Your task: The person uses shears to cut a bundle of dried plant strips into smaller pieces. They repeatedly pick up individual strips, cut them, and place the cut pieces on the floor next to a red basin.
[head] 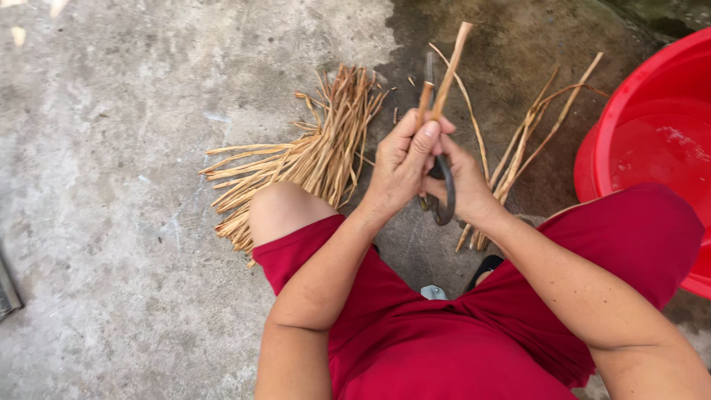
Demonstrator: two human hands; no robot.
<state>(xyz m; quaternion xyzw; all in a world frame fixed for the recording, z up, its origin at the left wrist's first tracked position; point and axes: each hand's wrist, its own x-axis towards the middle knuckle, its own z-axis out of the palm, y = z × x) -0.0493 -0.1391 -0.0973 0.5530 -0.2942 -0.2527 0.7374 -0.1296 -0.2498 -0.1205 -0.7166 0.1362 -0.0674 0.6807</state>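
Scissors with dark metal handles sit gripped in your right hand, blades pointing far. Your left hand pinches a thin tan dried stalk closed between thumb and fingers — long axis upright, leaning slightly right, touching the blades.

Red shorts, bare forearms, no sleeves, dark sandal

Bare concrete floor, pale and dry to the left of the hands, dark and damp ahead and to their right. A big fanned pile of tan dried stalks lay left of the hands, beside the knee. A smaller bunch of stalks lay just right of them. A red plastic tub stood farther right, at frame edge.
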